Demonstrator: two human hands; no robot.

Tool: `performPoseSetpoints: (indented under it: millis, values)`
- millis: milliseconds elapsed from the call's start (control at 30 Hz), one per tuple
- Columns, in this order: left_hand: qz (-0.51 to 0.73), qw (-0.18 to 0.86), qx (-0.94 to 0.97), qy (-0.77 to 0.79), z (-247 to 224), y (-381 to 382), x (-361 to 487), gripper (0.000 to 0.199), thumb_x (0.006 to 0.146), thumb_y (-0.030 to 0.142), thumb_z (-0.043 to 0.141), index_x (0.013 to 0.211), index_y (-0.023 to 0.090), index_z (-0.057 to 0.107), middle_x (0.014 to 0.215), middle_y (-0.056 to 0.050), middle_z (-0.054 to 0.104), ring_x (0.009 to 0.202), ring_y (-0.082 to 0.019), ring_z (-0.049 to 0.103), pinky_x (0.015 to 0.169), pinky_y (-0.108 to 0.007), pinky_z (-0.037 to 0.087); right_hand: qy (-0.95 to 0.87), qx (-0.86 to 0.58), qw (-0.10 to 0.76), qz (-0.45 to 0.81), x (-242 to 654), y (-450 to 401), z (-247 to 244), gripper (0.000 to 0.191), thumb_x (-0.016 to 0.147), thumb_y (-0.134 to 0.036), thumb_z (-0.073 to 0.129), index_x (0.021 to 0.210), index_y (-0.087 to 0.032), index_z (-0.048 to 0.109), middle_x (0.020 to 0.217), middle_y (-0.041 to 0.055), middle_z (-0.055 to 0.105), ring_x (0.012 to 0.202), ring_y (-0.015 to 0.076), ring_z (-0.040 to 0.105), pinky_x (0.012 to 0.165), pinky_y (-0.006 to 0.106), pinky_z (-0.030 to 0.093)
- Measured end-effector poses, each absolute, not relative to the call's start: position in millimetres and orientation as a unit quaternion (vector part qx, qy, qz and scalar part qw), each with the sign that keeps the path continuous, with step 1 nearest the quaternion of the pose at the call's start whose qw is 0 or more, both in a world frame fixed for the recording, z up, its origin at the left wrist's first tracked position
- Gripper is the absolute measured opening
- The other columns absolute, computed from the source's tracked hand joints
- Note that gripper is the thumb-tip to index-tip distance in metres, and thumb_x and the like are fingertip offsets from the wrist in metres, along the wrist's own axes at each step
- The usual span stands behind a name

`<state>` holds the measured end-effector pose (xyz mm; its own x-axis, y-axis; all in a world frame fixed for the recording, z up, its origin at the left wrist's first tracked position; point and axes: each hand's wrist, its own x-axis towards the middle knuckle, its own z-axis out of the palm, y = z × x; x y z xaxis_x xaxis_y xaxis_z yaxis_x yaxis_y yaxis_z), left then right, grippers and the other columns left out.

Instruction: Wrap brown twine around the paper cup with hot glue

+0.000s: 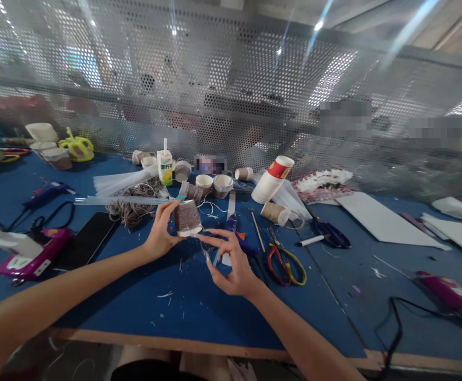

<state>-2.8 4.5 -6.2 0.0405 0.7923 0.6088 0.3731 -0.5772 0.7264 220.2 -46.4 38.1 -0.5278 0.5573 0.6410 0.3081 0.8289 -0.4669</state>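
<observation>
Cord-wrapped cup (188, 218): held above the near middle of the blue tabletop (183, 315), brown cord wound around it, white edge at the lower side. Clock taken from this cup, 12 pointing away from the person.

Left hand (160, 234) at 8 o'clock, fingers and thumb clamped on the cup. Right hand (234, 263) between 4 and 5, fingers spread, thumb apart from them; index tip close by the white edge, contact cannot be told.

Around: tangle of cord (133, 205) between 9 and 10; drink carton (164, 168) with straw at 11; stacked paper cups (266, 186), leaning, at 2; a second wrapped cup (274, 212) on its side at 3; scissors (281, 263), red and yellow handles, at 4; magenta glue gun (36, 257) between 8 and 9, well apart.
</observation>
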Motion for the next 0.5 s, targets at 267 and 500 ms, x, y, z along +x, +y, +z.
performPoseSetpoints:
  millis: [267, 500]
  values:
    - [0.547, 0.232, 0.716, 0.366, -8.3, 2.5, -3.4, 0.074, 0.068, 0.032, 0.079, 0.132, 0.029, 0.043, 0.129, -0.01, 0.04, 0.127, -0.029, 0.046, 0.101, -0.046, 0.049, -0.888, -0.302, 0.331, 0.104, 218.1, -46.3, 37.1, 0.034, 0.077, -0.017, 0.056, 0.109, -0.026, 0.048, 0.085, 0.0059, 0.062, 0.103, 0.0297, 0.047, 0.086, 0.05, 0.044]
    - [0.561, 0.275, 0.689, 0.367, -6.2, 1.3, -0.7, 0.075, 0.064, 0.039, 0.081, 0.129, 0.027, 0.045, 0.126, -0.01, 0.04, 0.125, -0.03, 0.048, 0.099, -0.047, 0.051, -0.871, -0.296, 0.358, 0.16, 221.6, -43.5, 38.0, 0.019, 0.078, -0.016, 0.054, 0.082, -0.027, 0.039, 0.09, 0.0056, 0.067, 0.099, 0.0269, 0.045, 0.087, 0.046, 0.041]
